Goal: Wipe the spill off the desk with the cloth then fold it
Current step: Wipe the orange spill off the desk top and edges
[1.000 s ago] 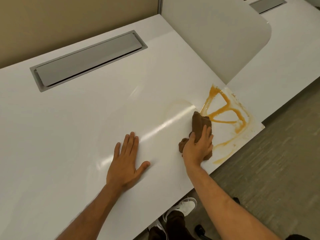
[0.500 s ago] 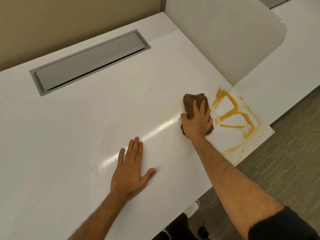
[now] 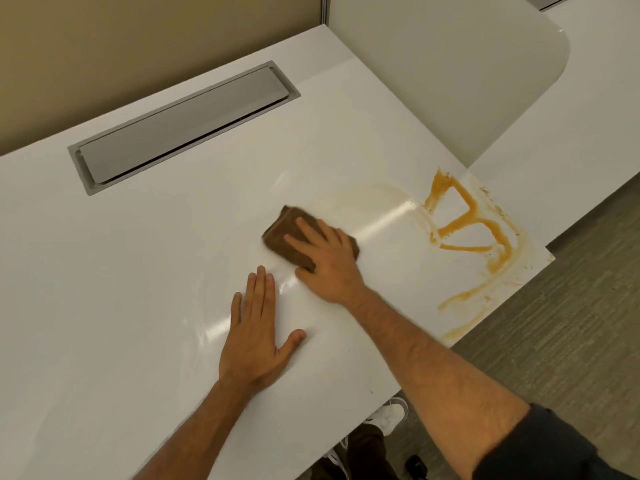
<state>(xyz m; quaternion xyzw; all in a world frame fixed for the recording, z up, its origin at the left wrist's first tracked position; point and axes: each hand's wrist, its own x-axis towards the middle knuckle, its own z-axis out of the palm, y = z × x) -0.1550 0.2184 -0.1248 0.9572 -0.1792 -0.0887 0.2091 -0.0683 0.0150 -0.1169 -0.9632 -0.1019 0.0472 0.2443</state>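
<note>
A bunched brown cloth [image 3: 284,231] lies on the white desk [image 3: 145,271] near its middle. My right hand [image 3: 329,259] presses flat on top of the cloth, fingers spread over it. An orange-brown spill [image 3: 464,226] streaks the desk's right corner, well to the right of the cloth, and a faint smear ring [image 3: 367,192] lies between them. My left hand [image 3: 258,336] rests palm down on the desk just below the cloth, fingers apart, holding nothing.
A grey cable hatch [image 3: 183,126] is set into the desk at the back left. A white rounded divider panel [image 3: 467,71] stands at the back right. The desk's edge drops to carpet [image 3: 554,358] at the right, with a white shoe [image 3: 389,415] below.
My right hand has slid the cloth leftward, away from the spill, toward the desk's middle. A faint smear is left behind it. My left hand has stayed flat in place.
</note>
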